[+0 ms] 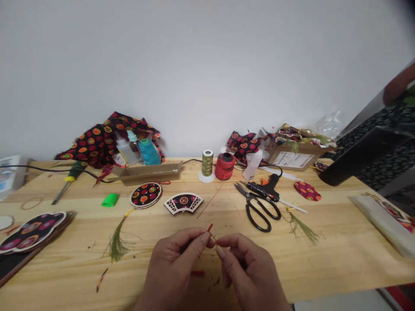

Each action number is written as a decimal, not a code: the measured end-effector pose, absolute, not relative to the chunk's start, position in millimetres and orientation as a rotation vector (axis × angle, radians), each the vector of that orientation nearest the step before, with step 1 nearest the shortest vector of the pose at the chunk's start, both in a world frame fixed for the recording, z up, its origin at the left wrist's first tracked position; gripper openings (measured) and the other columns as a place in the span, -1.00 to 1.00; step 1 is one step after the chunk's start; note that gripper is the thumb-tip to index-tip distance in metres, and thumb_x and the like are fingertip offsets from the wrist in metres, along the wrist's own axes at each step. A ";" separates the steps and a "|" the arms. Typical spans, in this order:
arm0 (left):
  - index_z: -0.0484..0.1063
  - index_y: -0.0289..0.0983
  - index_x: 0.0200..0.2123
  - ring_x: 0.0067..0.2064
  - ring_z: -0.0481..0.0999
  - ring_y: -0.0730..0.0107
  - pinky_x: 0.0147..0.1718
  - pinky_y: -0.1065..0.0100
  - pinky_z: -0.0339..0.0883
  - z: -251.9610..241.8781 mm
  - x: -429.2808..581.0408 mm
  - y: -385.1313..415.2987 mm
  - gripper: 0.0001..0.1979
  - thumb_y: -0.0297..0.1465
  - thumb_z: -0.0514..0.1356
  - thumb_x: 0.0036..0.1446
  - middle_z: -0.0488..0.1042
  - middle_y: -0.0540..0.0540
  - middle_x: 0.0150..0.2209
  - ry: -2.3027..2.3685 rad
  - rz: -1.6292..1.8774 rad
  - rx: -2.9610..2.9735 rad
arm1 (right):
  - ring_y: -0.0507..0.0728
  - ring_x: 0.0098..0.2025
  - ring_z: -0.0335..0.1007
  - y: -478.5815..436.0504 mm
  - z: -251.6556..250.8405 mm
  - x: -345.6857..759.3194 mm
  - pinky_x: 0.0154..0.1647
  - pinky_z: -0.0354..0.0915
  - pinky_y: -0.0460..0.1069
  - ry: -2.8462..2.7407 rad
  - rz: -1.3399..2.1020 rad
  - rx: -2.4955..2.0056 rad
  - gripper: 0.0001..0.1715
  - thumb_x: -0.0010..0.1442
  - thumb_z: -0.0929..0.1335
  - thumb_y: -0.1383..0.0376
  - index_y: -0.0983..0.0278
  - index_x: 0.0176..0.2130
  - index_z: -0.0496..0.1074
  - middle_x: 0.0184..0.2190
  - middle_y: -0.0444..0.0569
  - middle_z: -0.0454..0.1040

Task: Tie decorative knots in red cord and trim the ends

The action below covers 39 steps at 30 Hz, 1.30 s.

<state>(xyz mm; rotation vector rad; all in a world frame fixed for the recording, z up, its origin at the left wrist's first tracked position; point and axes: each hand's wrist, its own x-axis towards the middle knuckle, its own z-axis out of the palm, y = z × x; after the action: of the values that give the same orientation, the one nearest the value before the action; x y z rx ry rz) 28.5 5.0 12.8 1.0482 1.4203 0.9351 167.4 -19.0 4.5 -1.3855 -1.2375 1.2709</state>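
Note:
Near the front of the table, my left hand (178, 259) pinches a short red cord (210, 227) between thumb and forefinger. A thin yellowish strand spans the small gap to my right hand (248, 270), whose thumb and forefinger are pressed together on its other end. Below my hands lies another red piece (197, 273), partly hidden. Just beyond them is a fan-shaped ornament (183, 203) with a white lattice frame and patterned cloth. Left of it sits a round ornament (145, 195) with a green tassel (118, 242).
Black-handled scissors (256, 207) and a glue gun (267, 190) lie to the right, near a loose green tassel (303, 229). Thread spools, a green one (207, 164) and a red one (224, 167), stand toward the wall. A screwdriver (68, 181) rests at left; a full cardboard box (292, 157) stands back right.

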 end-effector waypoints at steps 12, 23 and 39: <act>0.57 -0.21 -0.52 -0.38 0.51 0.26 -0.49 0.46 0.39 13.8 30.6 3.9 -0.85 -0.27 0.26 -0.10 0.58 -0.03 -0.50 1.423 0.946 1.058 | 0.01 -0.58 0.24 -20.4 -3.6 165.7 -0.55 0.17 -0.13 -1.496 1.051 -1.400 -0.75 0.11 0.27 0.22 0.28 -0.52 0.38 -0.69 -0.14 0.32; 0.59 -0.20 -0.50 -0.37 0.51 0.31 -0.40 0.48 0.36 10.1 29.0 4.9 -0.89 -0.32 0.26 -0.07 0.60 -0.01 -0.48 1.411 0.992 1.107 | 0.00 -0.58 0.26 -20.9 -3.4 168.1 -0.55 0.14 -0.14 -1.584 0.999 -1.344 -0.76 0.13 0.24 0.29 0.28 -0.52 0.37 -0.63 -0.12 0.41; 0.57 -0.22 -0.50 -0.38 0.46 0.31 -0.44 0.43 0.33 16.5 29.4 9.6 -0.85 -0.32 0.21 -0.04 0.57 -0.01 -0.48 1.366 0.787 1.171 | 0.11 -0.44 0.19 -8.5 10.6 189.5 -0.46 0.15 -0.02 -2.257 0.091 -1.038 -0.76 0.14 0.19 0.52 0.37 -0.40 0.41 -0.51 0.02 0.37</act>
<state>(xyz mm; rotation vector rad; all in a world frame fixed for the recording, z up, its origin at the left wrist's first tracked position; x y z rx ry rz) 29.4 9.6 16.5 1.1713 1.3663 0.7867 189.5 -8.5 10.6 -1.0377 -2.2573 0.0908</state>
